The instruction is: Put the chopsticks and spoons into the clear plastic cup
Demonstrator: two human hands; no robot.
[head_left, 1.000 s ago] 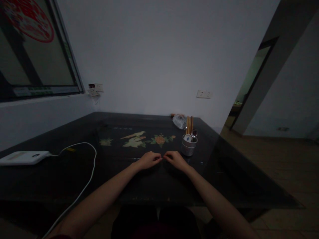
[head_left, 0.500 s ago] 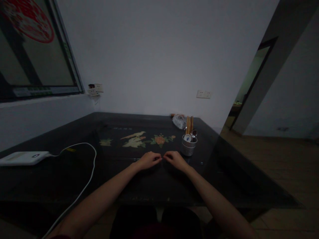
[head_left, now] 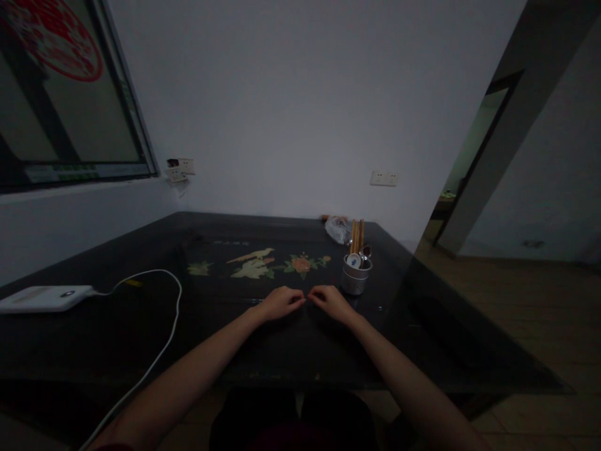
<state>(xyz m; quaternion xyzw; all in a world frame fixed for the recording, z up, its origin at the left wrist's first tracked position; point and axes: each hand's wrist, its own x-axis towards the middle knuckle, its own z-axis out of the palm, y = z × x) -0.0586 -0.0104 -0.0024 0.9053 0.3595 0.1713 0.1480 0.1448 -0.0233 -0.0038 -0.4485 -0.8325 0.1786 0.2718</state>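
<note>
My left hand [head_left: 282, 302] rests on the dark tabletop [head_left: 300, 357], its fingers curled together and nothing showing in them. Facing it, my right hand [head_left: 332, 302] is curled in the same way, also with nothing visible in it. The fingertips of both hands nearly meet; whether they touch is hard to tell. Just beyond my right hand stands a grey utensil holder [head_left: 354, 279], upright, with chopsticks [head_left: 357, 237], a white spoon [head_left: 353, 260] and a metal spoon [head_left: 365, 252] in it. A painted bird and flower design [head_left: 300, 263] lies beyond the hands.
A white power bank [head_left: 47, 299] lies at the left, its white cable [head_left: 177, 307] looping toward the near edge. At the back right is a crumpled clear plastic bag [head_left: 337, 230]. The wall [head_left: 282, 125] bounds the table's far side; a dark flat object [head_left: 441, 322] lies right.
</note>
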